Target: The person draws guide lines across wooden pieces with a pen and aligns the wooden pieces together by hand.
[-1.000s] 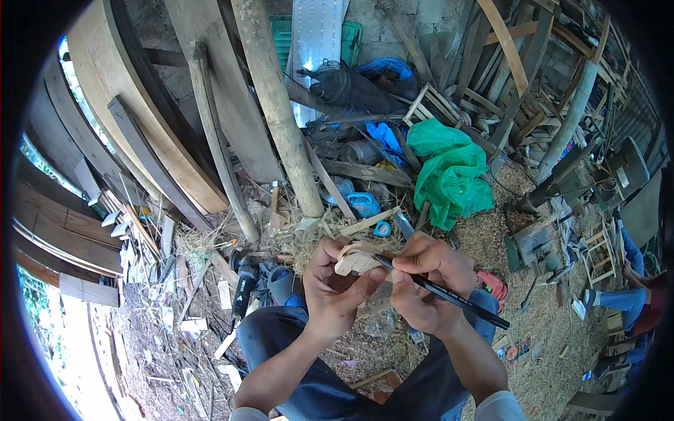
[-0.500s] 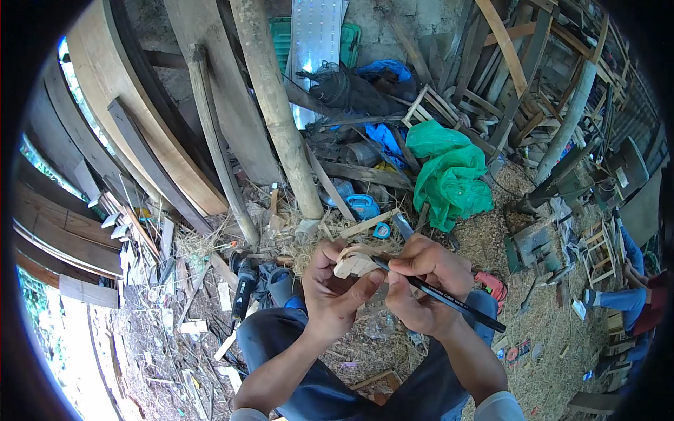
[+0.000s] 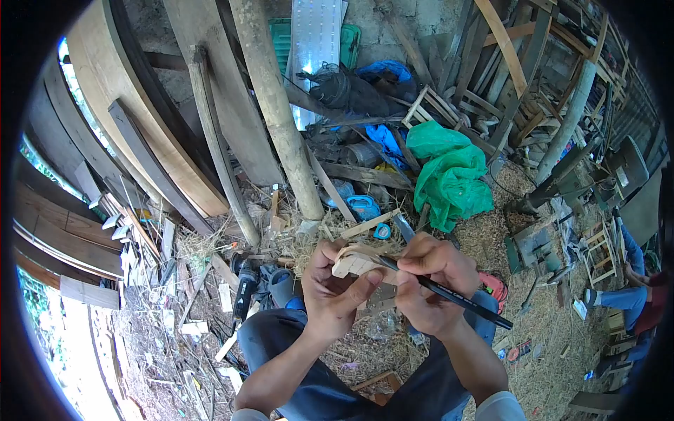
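Note:
My left hand (image 3: 335,291) is closed round a small piece of pale wood (image 3: 357,264) with a shaped, notched end and faint lines on its near face. In my right hand (image 3: 437,281) is a slim black pen (image 3: 463,303), held slantwise with its rear end pointing down to the right. The pen's front end reaches the wood's right side; whether the tip touches it I cannot tell. Both hands are close together above my knees. My fingers hide parts of the wood.
A blue tape measure (image 3: 382,231) and a green plastic bag (image 3: 453,175) lie ahead. A black power tool (image 3: 244,291) is at left, a red tool (image 3: 493,289) by my right knee. A wooden post (image 3: 274,112) stands ahead. Another person (image 3: 639,305) sits at far right.
My right hand and the pen have shifted slightly right and down along the wood. My left hand and the wood have stayed almost in place.

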{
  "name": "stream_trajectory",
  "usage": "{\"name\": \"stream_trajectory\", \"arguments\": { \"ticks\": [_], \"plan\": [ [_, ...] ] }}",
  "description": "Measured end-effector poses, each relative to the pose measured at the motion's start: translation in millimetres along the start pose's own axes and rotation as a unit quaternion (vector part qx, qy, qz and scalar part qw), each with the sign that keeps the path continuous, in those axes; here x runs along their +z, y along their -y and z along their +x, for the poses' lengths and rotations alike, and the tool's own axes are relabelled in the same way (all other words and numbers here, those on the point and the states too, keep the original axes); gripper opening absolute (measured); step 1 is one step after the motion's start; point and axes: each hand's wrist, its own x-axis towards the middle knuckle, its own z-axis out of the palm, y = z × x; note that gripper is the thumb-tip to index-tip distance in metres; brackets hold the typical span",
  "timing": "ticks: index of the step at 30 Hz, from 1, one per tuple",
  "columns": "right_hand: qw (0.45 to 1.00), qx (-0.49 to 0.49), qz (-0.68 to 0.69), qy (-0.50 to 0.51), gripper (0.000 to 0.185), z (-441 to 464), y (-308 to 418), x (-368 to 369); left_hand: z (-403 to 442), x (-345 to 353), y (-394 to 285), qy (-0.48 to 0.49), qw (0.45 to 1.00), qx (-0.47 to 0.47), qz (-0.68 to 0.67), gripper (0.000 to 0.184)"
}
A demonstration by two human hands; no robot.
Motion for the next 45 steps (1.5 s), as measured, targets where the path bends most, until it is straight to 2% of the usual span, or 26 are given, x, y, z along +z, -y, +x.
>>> {"name": "stream_trajectory", "arguments": {
  "ticks": [9, 17, 30, 42, 45],
  "plan": [
    [1.000, -0.006, 0.001, 0.015, 0.016, -0.6, -2.0, -3.4, 0.4, -0.2, -2.9, -0.033, 0.999, -0.025, -0.015, 0.026],
    [0.997, 0.034, -0.030, 0.061, 0.013, 1.2, 4.8, -6.7, 1.1, -0.1, -2.7, -0.017, 1.000, 0.003, -0.019, 0.026],
    [0.998, -0.003, -0.042, 0.040, 0.015, 2.7, 1.1, -3.3, 0.6, -0.4, -2.9, -0.027, 0.999, -0.008, -0.023, 0.028],
    [0.999, 0.011, -0.039, 0.035, 0.015, 4.1, 4.0, -2.7, 1.2, -0.1, -3.1, -0.026, 0.999, 0.000, -0.025, 0.027],
    [0.997, 0.029, -0.044, 0.064, 0.010, 4.1, 6.1, -4.5, 1.1, -0.9, -2.4, -0.026, 0.999, -0.004, -0.019, 0.027]
  ]
}}
